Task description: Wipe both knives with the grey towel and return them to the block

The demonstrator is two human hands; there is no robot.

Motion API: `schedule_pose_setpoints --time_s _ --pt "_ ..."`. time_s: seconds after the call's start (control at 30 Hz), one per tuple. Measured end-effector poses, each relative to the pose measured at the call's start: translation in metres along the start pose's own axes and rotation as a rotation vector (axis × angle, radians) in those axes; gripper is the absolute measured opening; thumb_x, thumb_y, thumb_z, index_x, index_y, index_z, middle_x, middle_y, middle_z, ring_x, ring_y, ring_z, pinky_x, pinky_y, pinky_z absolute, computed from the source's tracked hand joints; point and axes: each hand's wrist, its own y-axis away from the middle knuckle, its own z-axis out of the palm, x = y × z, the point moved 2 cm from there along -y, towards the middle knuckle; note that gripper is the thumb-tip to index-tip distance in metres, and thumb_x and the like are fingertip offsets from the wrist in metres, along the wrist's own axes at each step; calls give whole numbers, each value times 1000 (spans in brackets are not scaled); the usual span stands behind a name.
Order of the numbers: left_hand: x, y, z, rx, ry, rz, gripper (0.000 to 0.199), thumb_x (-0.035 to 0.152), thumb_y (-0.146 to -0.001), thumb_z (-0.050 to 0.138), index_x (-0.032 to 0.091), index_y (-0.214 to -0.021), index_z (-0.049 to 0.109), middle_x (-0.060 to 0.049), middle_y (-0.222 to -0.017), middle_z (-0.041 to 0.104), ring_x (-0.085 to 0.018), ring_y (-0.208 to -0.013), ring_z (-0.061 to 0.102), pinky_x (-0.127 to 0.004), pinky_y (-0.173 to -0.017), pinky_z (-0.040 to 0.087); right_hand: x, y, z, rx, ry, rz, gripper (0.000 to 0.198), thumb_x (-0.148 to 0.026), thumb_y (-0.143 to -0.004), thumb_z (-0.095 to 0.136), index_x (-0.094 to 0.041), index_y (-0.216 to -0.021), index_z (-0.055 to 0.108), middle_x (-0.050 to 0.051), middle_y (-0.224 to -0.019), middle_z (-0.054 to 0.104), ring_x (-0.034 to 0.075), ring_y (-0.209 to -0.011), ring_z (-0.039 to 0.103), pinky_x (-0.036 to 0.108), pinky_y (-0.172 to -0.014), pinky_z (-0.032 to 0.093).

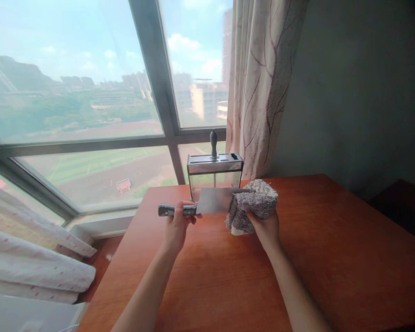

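Observation:
My left hand (178,223) is closed around the dark handle of a cleaver (215,200), held level above the table with its blade to the right. In my right hand (265,226) is a bunched grey and white towel (252,203), folded over the far end of the blade and hiding that end. Just behind the blade stands a knife holder (215,162), a clear-sided box with a shiny metal top. A dark knob-ended handle (213,144) sticks up out of its top. The blade covers the holder's lower part.
The reddish-brown wooden table (207,281) lies under both hands. Beyond its far edge are a large window (90,92) and a patterned curtain (256,83). More pale curtain fabric (38,263) hangs low at the left. A dark wall (349,92) rises on the right.

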Motion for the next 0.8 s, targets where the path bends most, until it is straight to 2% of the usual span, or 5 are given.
schedule_pose_setpoints --time_s 0.1,0.27,0.43,0.63,0.8 --pt "2 0 1 35 53 -23 42 54 -79 59 13 -73 65 -4 -56 64 -14 -49 59 -24 -47 40 0 2 0 8 -99 78 40 -33 -57 81 -18 -92 69 8 -93 75 29 -90 67 44 -84 51" --pt "-2 -2 0 103 175 -93 38 51 -78 62 15 -66 61 0 -52 61 -12 -44 55 -23 -45 43 1 6 -2 -56 -467 360 38 -28 -53 83 -20 -89 71 2 -87 76 22 -78 69 33 -71 54" --pt "0 -4 -2 150 225 -68 38 50 -77 64 14 -64 61 1 -49 58 -10 -42 52 -21 -42 42 6 7 -5 -165 -634 472 44 -24 -46 85 -22 -88 71 0 -84 75 21 -76 69 30 -67 55" --pt "2 -6 -8 216 230 -57 39 50 -75 65 14 -64 62 2 -49 59 -9 -39 51 -19 -37 39 14 13 0 -361 -613 526 48 -50 -56 79 -17 -90 70 10 -91 75 29 -86 70 41 -76 55" --pt "-3 -6 -5 227 263 -80 37 49 -74 68 14 -64 61 2 -51 60 -9 -40 52 -19 -37 39 9 20 8 -569 -529 592 67 -73 -70 54 -13 -97 70 14 -86 73 30 -85 70 40 -69 55"
